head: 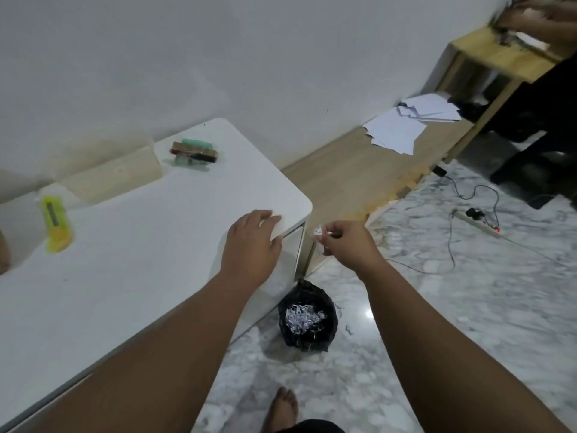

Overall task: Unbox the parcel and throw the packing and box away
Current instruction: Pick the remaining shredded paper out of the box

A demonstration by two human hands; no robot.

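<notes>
My right hand (346, 245) pinches a small white scrap of packing (318, 233) in the air, off the table's corner and above the floor. Below and slightly left of it stands a bin lined with a black bag (307, 317), holding shredded white paper. My left hand (253, 242) lies flat on the near right corner of the white table (125, 276), fingers spread, holding nothing. A wrapped item with green and brown parts (193, 153) lies at the table's far end. A yellow utility knife (55, 225) lies on the left of the table.
A pale foam block (115, 176) leans at the table's back edge. Loose white sheets (409, 123) lie on the wooden floor strip by the wall. A power strip with cables (474, 220) crosses the marble floor. Another person's hand (543, 20) works at a wooden shelf, top right. My bare foot (281, 407) is below.
</notes>
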